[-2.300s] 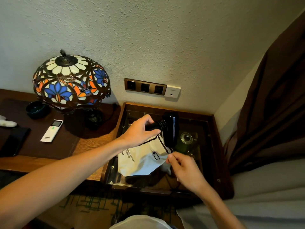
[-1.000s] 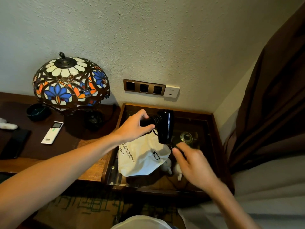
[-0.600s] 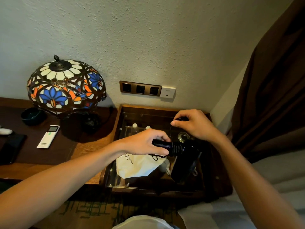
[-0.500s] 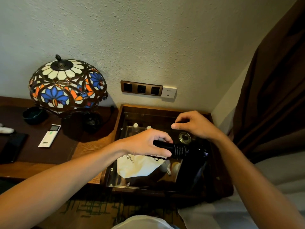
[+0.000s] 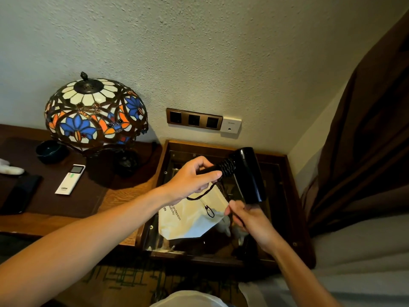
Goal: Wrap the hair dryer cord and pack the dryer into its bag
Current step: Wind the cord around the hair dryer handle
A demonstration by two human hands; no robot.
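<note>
Far left, on the dark wooden counter (image 5: 73, 207): a white object at the edge, a flat black item (image 5: 17, 196) lying nearer, a small dark bowl (image 5: 50, 151) behind. Next, a white remote control (image 5: 70, 179) lying flat, screen end toward the wall. Above it, a stained-glass lamp (image 5: 95, 114) with blue and orange flowers, its dark base resting on the counter. On the textured wall, a bronze switch panel (image 5: 194, 119) with a small white plate (image 5: 231, 125) touching its right end.

Below the panel, a glass-topped wooden case (image 5: 294, 209) set beside the counter. On its glass, a white bag (image 5: 188, 220) with printed text, lying flat and crumpled, a black drawstring loop on top.

Left hand (image 5: 190, 180) raised above the case, fingers (image 5: 210, 174) and thumb curled round the handle of the black hair dryer (image 5: 250, 173). Dryer held in the air over the bag, barrel pointing down and to the right, apart from the glass. Black cord (image 5: 228, 168) wound in tight coils round the handle just beyond the grip, a loose length trailing down toward the bag.

Right hand (image 5: 250, 220) just under the barrel's lower end, fingers curled; seemingly pinching the cord's free end, though too dark to tell for sure.

Far right, a brown curtain (image 5: 365, 140) hanging down, pale bedding (image 5: 358, 251) below it.
</note>
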